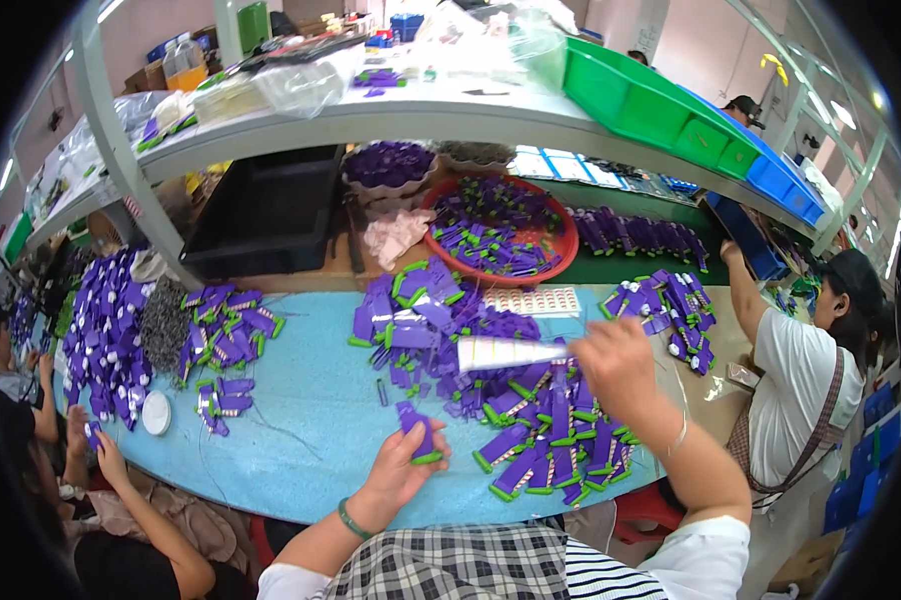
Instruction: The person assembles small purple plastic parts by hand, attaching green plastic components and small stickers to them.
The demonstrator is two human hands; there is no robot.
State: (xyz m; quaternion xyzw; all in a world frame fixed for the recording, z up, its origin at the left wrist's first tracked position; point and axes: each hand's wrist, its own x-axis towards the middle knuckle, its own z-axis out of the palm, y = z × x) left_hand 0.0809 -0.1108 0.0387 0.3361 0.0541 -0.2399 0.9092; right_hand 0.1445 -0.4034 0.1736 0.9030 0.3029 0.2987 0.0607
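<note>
My left hand (396, 475) grips a purple plastic part with green ends (414, 425) above the front of the blue table. To the right, my right hand (616, 370) is raised and closed on the edge of a white sheet (506, 353), smeared by motion. The sheet points leftward over a heap of purple parts (426, 310). Below my right hand lies a spread of purple and green parts (561, 440), many with a striped strip on them. A sheet of small stickers (536, 302) lies flat behind the heap.
A red basin (566, 258) of purple and green pieces stands at the back, beside a black tray (261, 215). Overhead runs a white shelf (391, 118) with a green bin (651, 110). Co-workers sit at both sides; more purple parts (111, 330) pile up at left.
</note>
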